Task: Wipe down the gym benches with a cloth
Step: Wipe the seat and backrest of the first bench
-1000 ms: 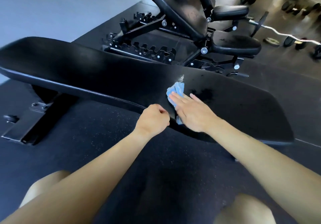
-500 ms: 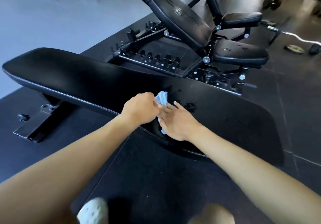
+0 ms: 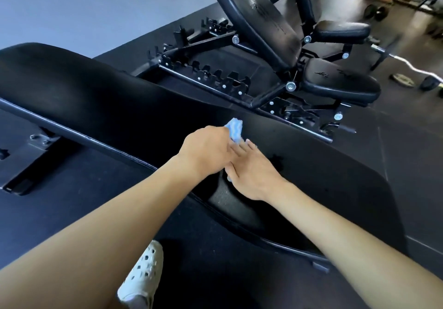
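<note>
2 hands meet at the centre of the frame on the pad of a flat black bench (image 3: 96,97), which runs from the left edge to the lower right. The left hand (image 3: 206,150) has its fingers curled and grips the raised end of a light-blue cloth (image 3: 235,130); that end stands up just beyond the knuckles. The right hand (image 3: 251,172) lies palm down with its fingers straight, pointing toward the upper left, and it touches the left hand. It rests on the lower part of the cloth, of which 1 small scrap shows at the hand's near edge. The cloth thus sits on the pad near its middle, between and under the 2 hands. 1 dark blotch (image 3: 275,160) marks the pad just right of the right hand.

Behind the bench, in the upper centre, stands an incline bench (image 3: 259,18) with its back pad tilted up and its toothed frame on the floor (image 3: 72,212). At the right edge lie a bar (image 3: 407,65) and, near it, 1 plate (image 3: 404,78). At the lower centre, 1 white perforated shoe (image 3: 143,272) rests on the floor between the forearms.
</note>
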The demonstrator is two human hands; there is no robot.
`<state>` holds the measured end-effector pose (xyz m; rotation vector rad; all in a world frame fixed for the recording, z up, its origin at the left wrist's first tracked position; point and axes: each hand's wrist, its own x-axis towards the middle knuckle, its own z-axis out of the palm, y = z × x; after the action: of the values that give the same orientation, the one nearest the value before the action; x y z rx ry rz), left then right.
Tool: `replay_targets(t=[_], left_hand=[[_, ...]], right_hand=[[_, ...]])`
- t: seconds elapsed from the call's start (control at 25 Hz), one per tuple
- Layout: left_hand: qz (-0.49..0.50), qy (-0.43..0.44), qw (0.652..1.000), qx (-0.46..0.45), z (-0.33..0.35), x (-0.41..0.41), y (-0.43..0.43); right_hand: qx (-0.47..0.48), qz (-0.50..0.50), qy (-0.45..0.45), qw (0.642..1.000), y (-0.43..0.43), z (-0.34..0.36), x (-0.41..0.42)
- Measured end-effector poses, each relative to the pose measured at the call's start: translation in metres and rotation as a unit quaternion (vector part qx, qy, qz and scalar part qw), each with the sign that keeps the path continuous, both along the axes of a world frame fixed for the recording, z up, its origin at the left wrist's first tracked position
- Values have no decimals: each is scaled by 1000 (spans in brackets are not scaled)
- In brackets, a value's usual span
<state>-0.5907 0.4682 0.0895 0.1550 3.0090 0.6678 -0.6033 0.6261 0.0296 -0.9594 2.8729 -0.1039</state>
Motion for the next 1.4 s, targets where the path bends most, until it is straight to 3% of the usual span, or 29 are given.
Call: replay_targets(t=[0.16,0.28,0.36,0.52,0.64,0.72,0.8,0.88,1.12,1.32,1.4], left_hand=[[-13,29,999,-37,-8,-3,-14],[-20,25,999,-13,-13,-2,-16],[-19,33,999,-20,-17,-4,-16],[-27,52,998,-20,-16,-14,-11],[-40,44,998,-13,-18,-16,-7],[-41,41,998,-9,-18,-16,-7],[-41,33,999,-9,-18,-15,-7],[-38,37,998,-14,-18,-14,-9],[-43,28,998,-22,-16,-20,0],[-47,37,998,-8,-16,-15,-2],[-36,38,999,-14,-18,-15,-9]], right_hand=[[8,-32,15,999,4,0,-63],[6,-185,-27,982,-12,4,-137],[18,-236,-33,971,-25,-1,-153],[3,-114,23,993,-28,-14,-87],[-2,-46,6,999,-8,-3,-70],[-9,-82,34,996,-3,5,-93],[8,-184,5,983,-4,8,-129],[25,-226,-18,974,-17,2,-140],[-26,-54,-27,998,8,-3,-61],[39,-226,8,973,52,19,-89],[82,-217,39,972,26,25,-88]])
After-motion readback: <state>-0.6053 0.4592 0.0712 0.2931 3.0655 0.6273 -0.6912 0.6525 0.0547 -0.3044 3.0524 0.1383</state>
